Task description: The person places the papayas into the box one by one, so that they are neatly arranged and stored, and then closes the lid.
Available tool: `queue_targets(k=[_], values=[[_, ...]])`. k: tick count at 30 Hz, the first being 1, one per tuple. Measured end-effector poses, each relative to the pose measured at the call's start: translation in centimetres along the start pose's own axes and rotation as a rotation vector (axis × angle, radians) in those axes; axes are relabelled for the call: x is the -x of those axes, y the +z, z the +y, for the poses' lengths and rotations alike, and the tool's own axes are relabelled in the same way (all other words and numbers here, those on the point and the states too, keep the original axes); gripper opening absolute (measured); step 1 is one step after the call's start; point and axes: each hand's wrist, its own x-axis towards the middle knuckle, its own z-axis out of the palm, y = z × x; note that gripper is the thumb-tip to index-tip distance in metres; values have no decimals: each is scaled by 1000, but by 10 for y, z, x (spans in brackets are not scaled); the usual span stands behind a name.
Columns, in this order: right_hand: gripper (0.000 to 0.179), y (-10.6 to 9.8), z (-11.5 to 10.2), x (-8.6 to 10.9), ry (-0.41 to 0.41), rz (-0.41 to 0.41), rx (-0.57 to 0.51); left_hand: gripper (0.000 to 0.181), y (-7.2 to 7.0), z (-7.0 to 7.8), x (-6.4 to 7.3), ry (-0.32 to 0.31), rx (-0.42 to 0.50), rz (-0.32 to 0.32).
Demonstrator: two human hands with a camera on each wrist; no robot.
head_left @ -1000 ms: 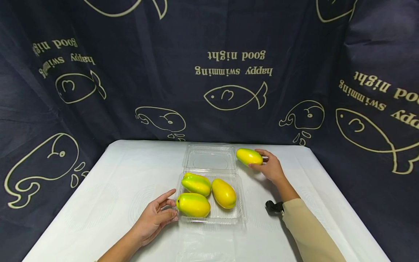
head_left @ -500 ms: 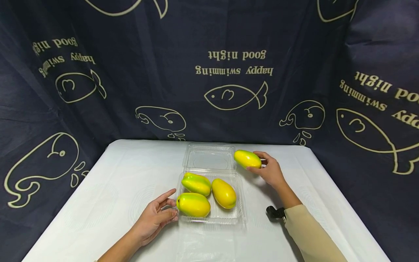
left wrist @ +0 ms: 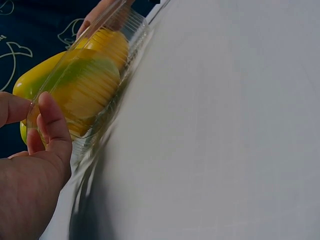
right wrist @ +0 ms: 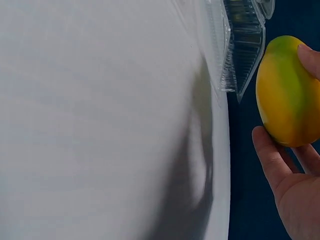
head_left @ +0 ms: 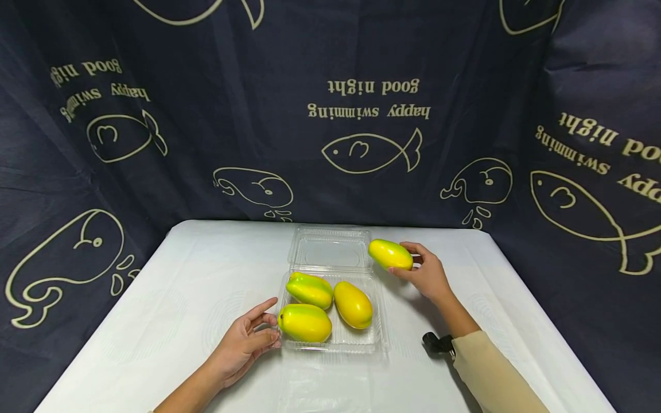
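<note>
Your right hand holds a yellow-green fruit between thumb and fingers, seemingly raised off the worktop, just right of the folded-back lid at the far side. Your left hand seems to pinch the left wall of the clear box, close beside the near left fruit. The far left fruit and the right fruit share that box, leaving little bare floor. The held one's skin looks smooth, and you have it by its right end, so a relaxed thumb could let it slip or swing. Carried left too low, it may catch the lid's raised rim and drag the light plastic askew. Crowding it against the right fruit could roll that one or bow the wall, and a tug from your left hand could tip the box.
</note>
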Motion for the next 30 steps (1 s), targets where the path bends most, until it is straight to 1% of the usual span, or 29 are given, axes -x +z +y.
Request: queue_targets(k=[9, 15, 23, 26, 30], values=[[73, -1, -2, 7, -24, 15, -13, 84, 0, 0, 0, -1, 0, -2], [75, -3, -5, 12, -31, 3, -42, 83, 0, 0, 0, 0, -1, -6], [74, -5, -6, 20, -27, 1, -51, 84, 0, 0, 0, 0, 6, -5], [74, -6, -12, 24, -26, 4, -49, 85, 0, 0, 0, 2, 6, -6], [71, -9, -32, 33, -31, 2, -51, 85, 1, 0, 1, 2, 3, -4]])
